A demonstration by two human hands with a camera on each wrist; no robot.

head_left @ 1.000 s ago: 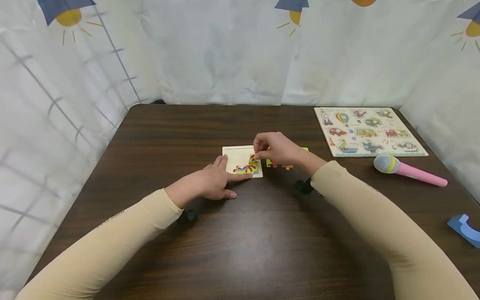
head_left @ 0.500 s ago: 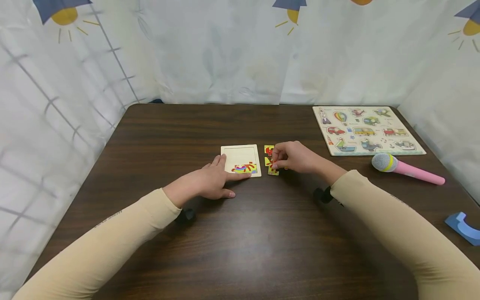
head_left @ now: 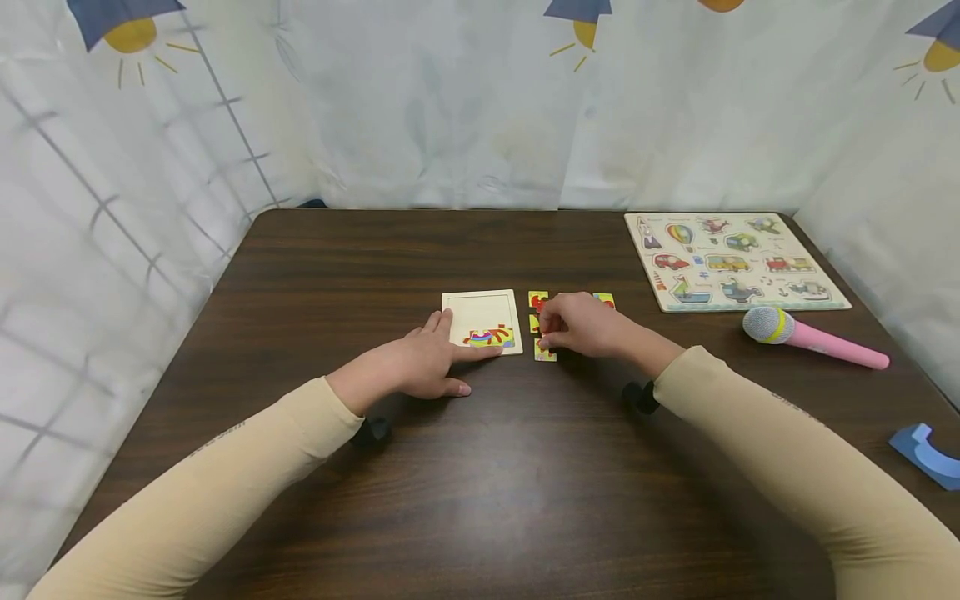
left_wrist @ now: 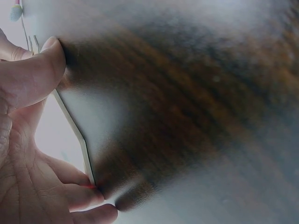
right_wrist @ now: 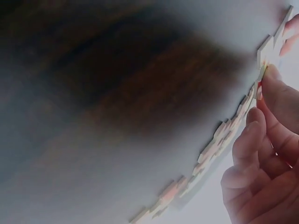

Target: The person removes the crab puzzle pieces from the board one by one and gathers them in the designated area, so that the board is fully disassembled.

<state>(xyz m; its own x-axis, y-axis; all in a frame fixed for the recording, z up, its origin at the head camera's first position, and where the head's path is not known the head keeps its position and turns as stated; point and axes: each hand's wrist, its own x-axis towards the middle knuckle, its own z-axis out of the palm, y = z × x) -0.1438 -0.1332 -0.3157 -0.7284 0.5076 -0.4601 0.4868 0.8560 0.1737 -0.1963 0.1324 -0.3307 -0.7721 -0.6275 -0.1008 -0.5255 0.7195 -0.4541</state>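
My left hand (head_left: 429, 360) lies with its fingers spread on the left and near edges of a small wooden puzzle board (head_left: 480, 305). Joined yellow and red pieces with a rainbow stripe (head_left: 491, 337) lie in the board's near right corner. To the right of the board, my right hand (head_left: 588, 323) is over several loose puzzle pieces. In the right wrist view its thumb and fingers pinch a small puzzle piece (right_wrist: 259, 89). One loose piece (head_left: 545, 351) lies just below the fingertips, and another (head_left: 537, 300) lies farther back. The hand hides some pieces.
A large vehicle puzzle board (head_left: 738, 262) lies at the back right. In front of it is a pink toy microphone (head_left: 817, 338). A blue curved block (head_left: 927, 457) sits near the right edge of the dark wooden table (head_left: 480, 467). White curtains hang behind.
My right hand has moved right from the board to the loose pieces, and the upper piece left the board with it. Lately it shifted slightly nearer. My left hand stays in place.
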